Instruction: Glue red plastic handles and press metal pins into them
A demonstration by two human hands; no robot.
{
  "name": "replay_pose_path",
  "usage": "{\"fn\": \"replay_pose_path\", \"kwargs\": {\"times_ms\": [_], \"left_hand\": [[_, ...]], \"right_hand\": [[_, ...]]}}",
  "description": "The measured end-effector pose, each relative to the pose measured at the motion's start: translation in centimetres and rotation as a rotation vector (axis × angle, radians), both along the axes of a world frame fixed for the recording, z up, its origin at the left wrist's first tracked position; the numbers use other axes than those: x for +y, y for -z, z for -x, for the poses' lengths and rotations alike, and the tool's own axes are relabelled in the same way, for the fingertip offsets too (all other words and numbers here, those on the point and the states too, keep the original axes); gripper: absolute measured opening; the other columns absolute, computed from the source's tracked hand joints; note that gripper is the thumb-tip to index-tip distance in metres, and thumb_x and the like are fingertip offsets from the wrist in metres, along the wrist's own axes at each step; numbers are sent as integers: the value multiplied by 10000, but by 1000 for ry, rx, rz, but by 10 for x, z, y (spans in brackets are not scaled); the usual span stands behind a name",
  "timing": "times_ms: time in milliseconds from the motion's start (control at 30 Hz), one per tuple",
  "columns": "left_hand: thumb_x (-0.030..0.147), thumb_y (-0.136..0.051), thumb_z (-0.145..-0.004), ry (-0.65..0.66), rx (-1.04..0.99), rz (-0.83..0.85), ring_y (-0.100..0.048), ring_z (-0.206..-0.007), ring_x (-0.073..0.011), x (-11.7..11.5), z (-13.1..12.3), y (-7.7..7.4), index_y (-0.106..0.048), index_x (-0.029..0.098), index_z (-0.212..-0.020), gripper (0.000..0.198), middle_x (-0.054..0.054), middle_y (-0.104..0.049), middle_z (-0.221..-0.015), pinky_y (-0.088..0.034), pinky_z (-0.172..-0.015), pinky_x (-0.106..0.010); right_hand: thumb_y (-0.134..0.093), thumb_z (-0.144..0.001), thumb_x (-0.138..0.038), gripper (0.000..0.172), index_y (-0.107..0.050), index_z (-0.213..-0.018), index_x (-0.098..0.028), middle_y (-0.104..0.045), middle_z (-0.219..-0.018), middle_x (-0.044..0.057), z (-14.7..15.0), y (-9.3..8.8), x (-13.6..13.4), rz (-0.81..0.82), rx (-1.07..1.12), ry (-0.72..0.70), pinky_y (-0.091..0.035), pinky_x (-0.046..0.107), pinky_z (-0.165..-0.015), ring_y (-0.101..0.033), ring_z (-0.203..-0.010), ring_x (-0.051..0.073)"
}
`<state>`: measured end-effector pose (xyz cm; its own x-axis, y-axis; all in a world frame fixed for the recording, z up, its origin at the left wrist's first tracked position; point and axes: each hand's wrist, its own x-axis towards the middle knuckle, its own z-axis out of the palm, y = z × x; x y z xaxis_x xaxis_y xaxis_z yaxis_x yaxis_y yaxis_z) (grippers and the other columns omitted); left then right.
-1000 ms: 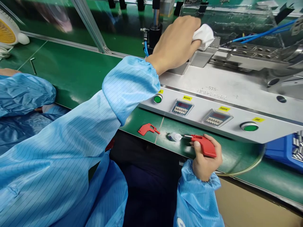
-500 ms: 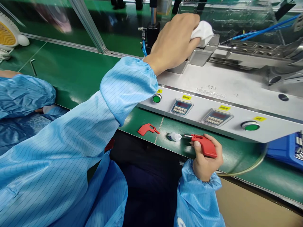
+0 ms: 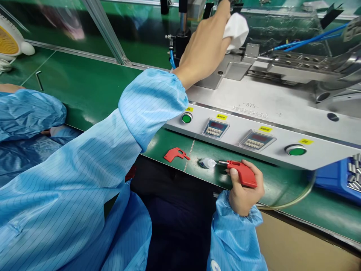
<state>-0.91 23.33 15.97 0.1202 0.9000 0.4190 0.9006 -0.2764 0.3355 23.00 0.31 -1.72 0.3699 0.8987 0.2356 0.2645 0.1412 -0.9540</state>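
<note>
My left hand [image 3: 207,41] is closed on a crumpled white cloth [image 3: 238,31] above the metal fixture [image 3: 238,69] on top of the machine. Its fingertips are partly hidden behind the hand. Low at the machine's front, my right hand [image 3: 248,190] grips a red pistol-shaped plastic part [image 3: 244,173] with a short metal tube pointing left. Just left of that tube, a small white-tipped bottle [image 3: 207,163] lies on its side on the green bench [image 3: 93,86]. A second red pistol-shaped part [image 3: 176,154] lies farther left, apart from both hands.
Green buttons [image 3: 295,151] and small counters [image 3: 216,128] line the machine's front panel. A blue bin [image 3: 332,175] with metal tubes stands at right. Another person's blue sleeve [image 3: 31,114], a hex key [image 3: 39,81] and a fan [image 3: 11,37] are at left. Blue hoses [image 3: 310,39] cross the back.
My left hand has lifted the cloth slightly up and left, uncovering a metal block on the fixture. The right hand keeps its grip and has hardly moved.
</note>
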Motion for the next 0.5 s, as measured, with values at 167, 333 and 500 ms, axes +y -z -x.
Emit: {"fn": "replay_pose_path", "kwargs": {"times_ms": [167,333,500], "left_hand": [[109,-373,-998,-1,7,5,-647,-1197,-295,4,2,0,-596,164,-1132,265,-107,-632,-1166,-438,-961,-413],[108,-427,-953,83,44,12,-671,-1117,-266,0,1,-1,-643,197,-943,233,-76,-677,-1035,-449,-915,-403],[130,-461,-976,73,45,11,-673,-1091,-264,0,0,-1,-645,207,-904,212,-74,-673,-1001,-453,-912,-406]], "right_hand": [[-874,-805,-529,491,-738,-1137,-194,-757,-959,52,0,-1,0,-10,4,10,-569,370,-751,-737,-725,223],[-868,-810,-527,487,-739,-1146,-199,-761,-980,54,1,-1,0,-1,-6,5,-577,373,-765,-743,-748,225],[-868,-810,-518,481,-738,-1143,-197,-761,-966,51,0,-1,0,1,-1,6,-577,374,-759,-741,-737,225]]}}
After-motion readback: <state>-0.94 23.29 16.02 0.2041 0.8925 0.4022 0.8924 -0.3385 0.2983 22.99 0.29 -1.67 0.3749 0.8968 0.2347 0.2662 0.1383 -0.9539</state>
